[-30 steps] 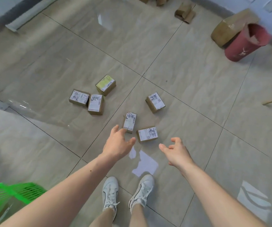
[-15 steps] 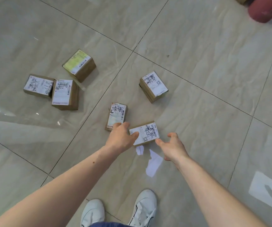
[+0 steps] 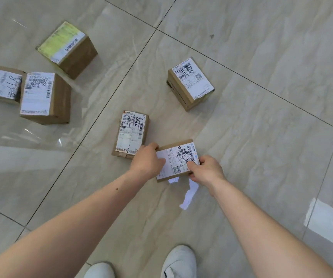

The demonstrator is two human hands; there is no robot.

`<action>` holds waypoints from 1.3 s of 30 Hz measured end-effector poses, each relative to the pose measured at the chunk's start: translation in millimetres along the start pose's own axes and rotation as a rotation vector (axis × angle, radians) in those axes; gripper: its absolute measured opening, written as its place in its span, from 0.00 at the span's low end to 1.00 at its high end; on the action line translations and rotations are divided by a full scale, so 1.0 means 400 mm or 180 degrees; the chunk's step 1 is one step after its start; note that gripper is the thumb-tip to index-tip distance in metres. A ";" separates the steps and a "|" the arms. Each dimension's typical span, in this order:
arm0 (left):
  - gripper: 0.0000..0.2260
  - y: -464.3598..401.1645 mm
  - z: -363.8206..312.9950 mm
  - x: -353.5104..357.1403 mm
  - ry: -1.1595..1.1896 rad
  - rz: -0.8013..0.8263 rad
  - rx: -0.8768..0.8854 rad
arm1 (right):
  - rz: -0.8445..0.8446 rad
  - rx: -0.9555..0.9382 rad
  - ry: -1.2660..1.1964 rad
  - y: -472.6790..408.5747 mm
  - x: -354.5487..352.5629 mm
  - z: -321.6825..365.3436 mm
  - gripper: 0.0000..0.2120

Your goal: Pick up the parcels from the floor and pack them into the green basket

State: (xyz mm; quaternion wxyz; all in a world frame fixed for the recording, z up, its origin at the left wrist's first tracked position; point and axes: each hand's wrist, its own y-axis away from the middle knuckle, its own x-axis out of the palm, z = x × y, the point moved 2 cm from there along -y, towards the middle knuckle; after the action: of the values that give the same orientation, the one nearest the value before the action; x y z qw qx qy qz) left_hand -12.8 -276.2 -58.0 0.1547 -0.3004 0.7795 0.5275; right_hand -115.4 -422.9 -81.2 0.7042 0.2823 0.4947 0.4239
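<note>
your left hand (image 3: 148, 160) and right hand (image 3: 206, 170) clamp the nearest parcel (image 3: 176, 159) by opposite ends, so it lifts level. green basket isn't in view.

Leftmost parcel (image 3: 0, 84) and shoes (image 3: 178, 261) are cropped.

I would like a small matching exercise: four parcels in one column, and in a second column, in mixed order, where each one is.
Things:
1. yellow-label parcel
2. held parcel
3. lone parcel
4. split-label parcel

Places:
A. between left hand and right hand
B. top left on the floor
C. just left of the left hand
D. apart, upper right of centre

Pairs: 1-B, 2-A, 3-D, 4-C
</note>
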 end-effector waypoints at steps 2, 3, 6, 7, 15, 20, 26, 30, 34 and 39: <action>0.18 0.035 -0.021 -0.031 0.0079 -0.0066 0.0027 | -0.0068 -0.0046 0.0009 0.033 -0.015 0.023 0.12; 0.19 0.059 -0.033 -0.051 0.0121 -0.0117 0.0051 | -0.0096 -0.0080 0.0000 0.060 -0.027 0.040 0.12; 0.20 0.150 -0.071 -0.128 0.0266 -0.0218 0.0025 | -0.0141 -0.0152 -0.0061 0.160 -0.068 0.096 0.13; 0.20 0.186 -0.084 -0.158 0.0318 -0.0237 -0.0011 | -0.0143 -0.0178 -0.0071 0.200 -0.085 0.118 0.13; 0.18 0.496 -0.212 -0.457 0.0718 -0.0622 -0.0105 | -0.0351 -0.0663 -0.0122 0.593 -0.259 0.372 0.10; 0.23 0.678 -0.266 -0.653 0.0788 -0.0791 -0.0061 | -0.0489 -0.1158 0.0146 0.833 -0.341 0.536 0.16; 0.19 0.853 -0.234 -0.807 0.0664 -0.0790 -0.0233 | -0.0442 -0.1633 0.0351 1.057 -0.350 0.665 0.22; 0.20 0.955 -0.170 -0.848 0.1220 -0.0881 -0.0194 | -0.0344 -0.1995 0.0571 1.159 -0.303 0.710 0.23; 0.20 1.055 -0.079 -0.855 0.1800 -0.1028 -0.0294 | -0.0170 -0.2296 0.0882 1.247 -0.225 0.719 0.26; 0.16 1.198 0.072 -0.827 0.2568 -0.1338 -0.0536 | 0.0247 -0.2719 0.1224 1.388 -0.104 0.703 0.29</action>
State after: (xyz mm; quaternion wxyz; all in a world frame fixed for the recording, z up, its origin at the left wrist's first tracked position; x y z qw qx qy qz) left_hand -62.4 -22.9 464.9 -0.0824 -0.6447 0.6540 0.3870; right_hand -34.7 -186.0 490.2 0.6366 -0.0981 0.3865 0.6601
